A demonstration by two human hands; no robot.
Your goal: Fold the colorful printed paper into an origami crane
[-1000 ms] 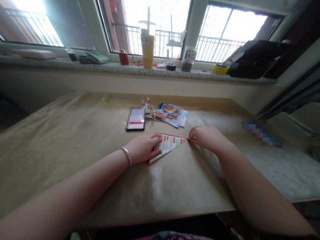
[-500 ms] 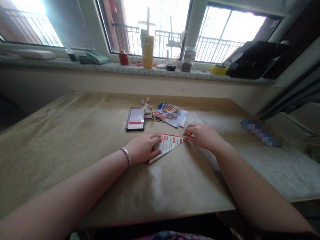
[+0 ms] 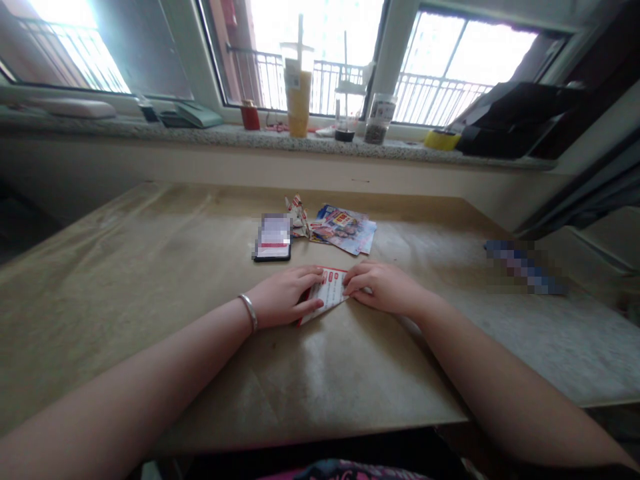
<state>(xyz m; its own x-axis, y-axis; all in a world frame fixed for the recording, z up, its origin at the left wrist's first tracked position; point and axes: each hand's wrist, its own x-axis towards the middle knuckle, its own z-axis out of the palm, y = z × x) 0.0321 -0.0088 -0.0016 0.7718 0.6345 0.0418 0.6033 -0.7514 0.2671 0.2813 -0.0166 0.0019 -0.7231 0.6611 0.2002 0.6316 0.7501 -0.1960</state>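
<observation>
A folded sheet of printed paper (image 3: 330, 288), white with red labels and a red edge, lies on the table between my hands. My left hand (image 3: 286, 293), a silver bangle at its wrist, rests on the paper's left part, fingers stretched out and thumb apart. At the right end, my right hand (image 3: 383, 287) has its fingers bent and drawn together on the paper. The paper's right tip is hidden by those fingers.
Beyond my hands lie a phone (image 3: 273, 237), a crumpled folded-paper piece (image 3: 299, 220) and a pile of colourful printed cards (image 3: 343, 228). A blurred blue strip (image 3: 525, 268) lies at right. Drink cups (image 3: 299, 100) and a yellow tape roll (image 3: 442, 139) stand on the windowsill.
My right hand has moved left along the paper from its pointed tip, and now covers the right end. My left hand has stayed in place on the paper.
</observation>
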